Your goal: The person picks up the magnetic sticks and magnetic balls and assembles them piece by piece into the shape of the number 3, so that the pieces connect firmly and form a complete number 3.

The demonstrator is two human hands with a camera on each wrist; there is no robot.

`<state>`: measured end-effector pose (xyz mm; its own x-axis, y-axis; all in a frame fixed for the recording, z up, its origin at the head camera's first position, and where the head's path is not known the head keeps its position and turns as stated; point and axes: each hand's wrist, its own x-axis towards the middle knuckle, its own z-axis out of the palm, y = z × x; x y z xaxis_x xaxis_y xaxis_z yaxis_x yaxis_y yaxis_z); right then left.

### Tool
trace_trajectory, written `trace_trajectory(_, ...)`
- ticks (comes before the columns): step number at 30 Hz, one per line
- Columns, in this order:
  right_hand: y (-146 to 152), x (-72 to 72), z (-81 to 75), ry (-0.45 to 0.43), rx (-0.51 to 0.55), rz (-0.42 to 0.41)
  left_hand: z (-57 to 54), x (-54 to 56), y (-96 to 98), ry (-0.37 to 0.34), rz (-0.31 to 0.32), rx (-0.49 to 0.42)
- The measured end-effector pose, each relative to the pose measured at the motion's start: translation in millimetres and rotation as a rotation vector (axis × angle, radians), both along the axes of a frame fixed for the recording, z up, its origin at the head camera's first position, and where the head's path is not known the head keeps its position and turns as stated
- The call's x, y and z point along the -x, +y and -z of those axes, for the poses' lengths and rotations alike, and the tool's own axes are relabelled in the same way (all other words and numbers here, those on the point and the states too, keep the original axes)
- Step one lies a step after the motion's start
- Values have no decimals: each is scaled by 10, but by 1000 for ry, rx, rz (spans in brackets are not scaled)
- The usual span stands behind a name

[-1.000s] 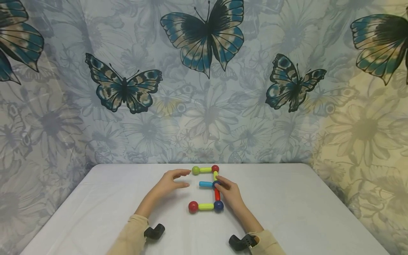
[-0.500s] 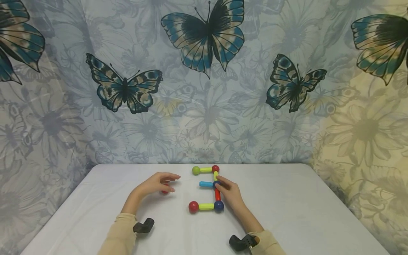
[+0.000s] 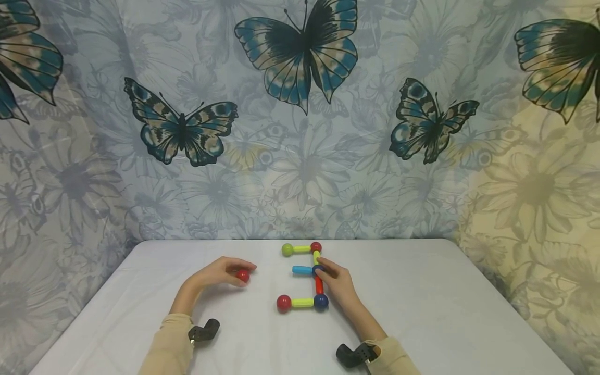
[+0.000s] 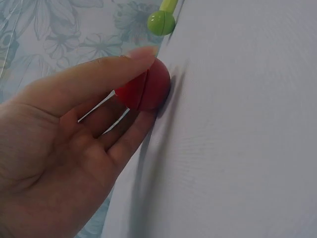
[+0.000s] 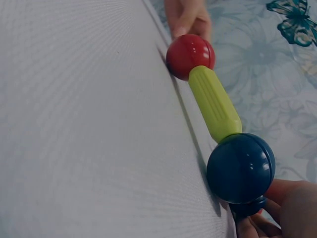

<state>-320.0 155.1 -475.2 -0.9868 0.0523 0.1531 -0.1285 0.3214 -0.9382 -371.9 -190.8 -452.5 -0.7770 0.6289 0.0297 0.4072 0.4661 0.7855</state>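
Note:
In the head view my left hand (image 3: 220,272) holds a loose red ball (image 3: 242,275) on the table, left of a magnetic ball-and-stick figure. The left wrist view shows the thumb across that red ball (image 4: 148,89) and fingers behind it. My right hand (image 3: 338,284) grips the figure at its middle blue ball (image 3: 316,269), which the fingers partly cover. From there a light blue stick (image 3: 302,270) points left with a free end. A red stick (image 3: 319,285) leads down to the near blue ball (image 3: 321,301); a yellow-green stick (image 3: 302,302) joins it to another red ball (image 3: 283,303).
At the far end of the figure, a green ball (image 3: 287,249) connects by a yellow-green stick (image 3: 301,249) to a red ball (image 3: 316,247). Everything lies on a white-covered table (image 3: 422,291). A butterfly-printed cloth (image 3: 300,156) hangs behind it.
My left hand has moved left, away from the figure, and come down onto the loose red ball, which it now holds. The right hand and the figure have stayed in place.

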Motion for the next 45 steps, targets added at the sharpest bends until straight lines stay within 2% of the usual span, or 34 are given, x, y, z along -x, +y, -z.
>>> trace_trajectory(5,-7,5,2,-15,-13,6,8,4,-28,23,3,-1)
trace_trajectory(8,-9,12,5,-17,-12,6,-2,-9,-5,25,-20,0)
trace_trajectory(15,-7,18,12,-13,-9,5,-12,-31,115,54,-76,-7)
trace_trajectory(19,-10,11,7,-12,-8,4,17,-13,176,66,-89,-28)
trace_trajectory(26,-18,3,3,0,-17,4,49,18,277,43,-113,-85)
trace_trajectory(29,-17,1,5,3,-21,6,46,20,337,61,-116,-100)
trace_trajectory(39,0,14,22,0,-21,4,-5,-34,597,60,-264,-132)
trace_trajectory(45,1,24,31,-3,-27,11,-6,-70,725,59,-273,-159)
